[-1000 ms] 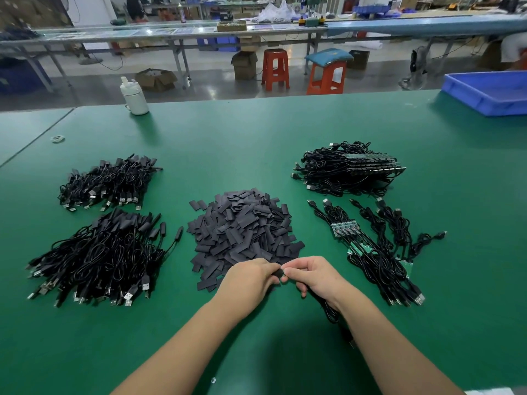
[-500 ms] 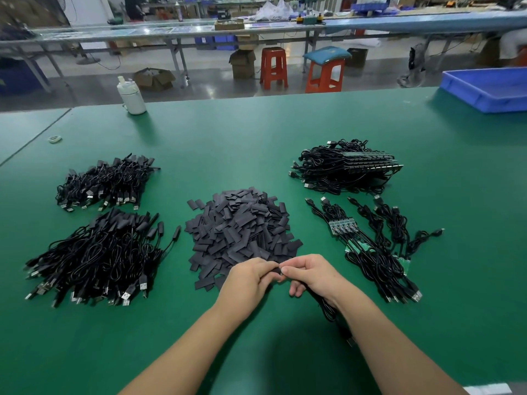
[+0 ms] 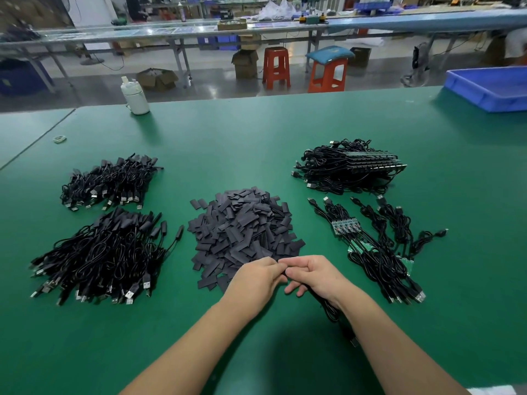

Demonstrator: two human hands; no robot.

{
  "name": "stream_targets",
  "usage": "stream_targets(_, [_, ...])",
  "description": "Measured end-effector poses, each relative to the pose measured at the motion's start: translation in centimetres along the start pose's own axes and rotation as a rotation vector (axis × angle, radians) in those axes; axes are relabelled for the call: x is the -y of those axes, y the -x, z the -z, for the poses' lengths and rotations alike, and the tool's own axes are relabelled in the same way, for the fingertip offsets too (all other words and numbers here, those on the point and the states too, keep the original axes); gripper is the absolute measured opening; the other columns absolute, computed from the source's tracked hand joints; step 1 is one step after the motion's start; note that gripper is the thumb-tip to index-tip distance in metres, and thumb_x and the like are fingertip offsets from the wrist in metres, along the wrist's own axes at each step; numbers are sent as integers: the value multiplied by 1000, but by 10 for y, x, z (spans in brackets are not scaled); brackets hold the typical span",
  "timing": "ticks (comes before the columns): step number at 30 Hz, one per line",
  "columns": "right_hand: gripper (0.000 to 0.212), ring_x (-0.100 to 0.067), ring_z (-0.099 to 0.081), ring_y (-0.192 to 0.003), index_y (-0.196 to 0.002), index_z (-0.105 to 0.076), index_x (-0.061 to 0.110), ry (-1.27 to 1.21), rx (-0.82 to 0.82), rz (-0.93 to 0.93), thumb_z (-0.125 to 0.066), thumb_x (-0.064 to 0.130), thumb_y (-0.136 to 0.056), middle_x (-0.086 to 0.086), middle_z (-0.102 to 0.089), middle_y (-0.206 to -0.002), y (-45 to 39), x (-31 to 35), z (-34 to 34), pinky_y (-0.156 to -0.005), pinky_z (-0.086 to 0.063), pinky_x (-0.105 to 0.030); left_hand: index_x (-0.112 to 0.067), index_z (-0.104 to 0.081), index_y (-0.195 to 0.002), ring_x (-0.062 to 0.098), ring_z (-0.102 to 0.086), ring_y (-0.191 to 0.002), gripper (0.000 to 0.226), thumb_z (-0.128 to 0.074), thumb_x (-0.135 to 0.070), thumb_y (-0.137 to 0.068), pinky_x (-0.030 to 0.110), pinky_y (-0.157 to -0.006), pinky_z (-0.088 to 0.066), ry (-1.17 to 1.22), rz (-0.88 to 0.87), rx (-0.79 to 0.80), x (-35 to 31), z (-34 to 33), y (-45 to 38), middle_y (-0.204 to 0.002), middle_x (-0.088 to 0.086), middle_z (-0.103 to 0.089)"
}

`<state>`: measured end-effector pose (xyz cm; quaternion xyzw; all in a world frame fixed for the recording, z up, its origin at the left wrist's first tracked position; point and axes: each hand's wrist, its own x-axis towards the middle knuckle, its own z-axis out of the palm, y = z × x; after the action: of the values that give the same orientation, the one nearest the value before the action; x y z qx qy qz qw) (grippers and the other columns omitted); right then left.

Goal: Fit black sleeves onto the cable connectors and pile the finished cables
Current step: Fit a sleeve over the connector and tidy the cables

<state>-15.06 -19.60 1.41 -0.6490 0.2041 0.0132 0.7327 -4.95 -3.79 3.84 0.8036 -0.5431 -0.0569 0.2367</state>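
A heap of flat black sleeves [image 3: 242, 226] lies mid-table. My left hand [image 3: 256, 277] and my right hand [image 3: 316, 273] meet fingertip to fingertip just in front of it, pinching a small black piece between them; it is mostly hidden by the fingers. My right hand also holds a black cable [image 3: 330, 309] that trails back under the wrist. Two piles of sleeved cables [image 3: 97, 255] [image 3: 111, 181] lie on the left. Unsleeved cables with green boards [image 3: 370, 246] lie on the right, a bundled stack [image 3: 348, 166] behind them.
The green table [image 3: 256, 143] holds a white bottle [image 3: 135, 96] at the far left, a small tape ring [image 3: 60, 139] and a blue tray [image 3: 490, 86] at the far right corner. Orange stools and benches stand beyond the far edge.
Both hands stay together at the same spot; the fingers have shifted slightly on the small black piece. The camera has tilted a little.
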Motion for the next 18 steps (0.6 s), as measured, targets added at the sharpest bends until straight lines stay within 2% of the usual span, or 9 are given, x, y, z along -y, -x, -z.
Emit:
stream_targets(4, [30,-18,-73,-73,-125,-63,13,11,-23,8,-60,3,-97,-8,-77,-90,-1,-2,-1,-54,-51,-21,-25,-61,-120,23,-61,-98,28,-49,-39,-99,36,-81,-49,-150,8,65,-3,5,-6,-104,0,-62])
stream_targets(6, [29,-18,-74,-73,-123,-64,16,1,-39,13,-61,5,-96,-8,-78,-91,-1,-3,-2,-54,-51,-21,-31,-57,-124,21,-60,-101,33,-46,-47,-98,33,-75,-48,-301,34,64,-2,10,-8,-104,-2,-61])
stream_targets(8, [26,-18,-74,-73,-118,-66,21,-10,-52,15,-62,6,-96,-7,-78,-94,-2,-2,-3,-53,-52,-21,-30,-57,-121,21,-61,-100,32,-44,-49,-99,31,-67,-41,-430,47,93,-1,17,-12,-102,-2,-61])
stream_targets(13, [21,-20,-74,-73,-113,-66,16,8,-67,0,-63,6,-96,-4,-78,-99,-1,-3,-4,-53,-52,-22,-18,-52,-115,26,-62,-100,19,-49,-28,-99,36,-69,-42,-571,-8,252,-7,24,-18,-104,2,-60])
stream_targets(18, [14,-18,-74,-71,-108,-67,12,39,-64,-2,-61,5,-97,1,-78,-92,-1,-3,-4,-53,-52,-22,-12,-47,-119,30,-60,-101,25,-48,-14,-95,35,-68,-36,-594,-44,293,-15,25,-16,-107,7,-59])
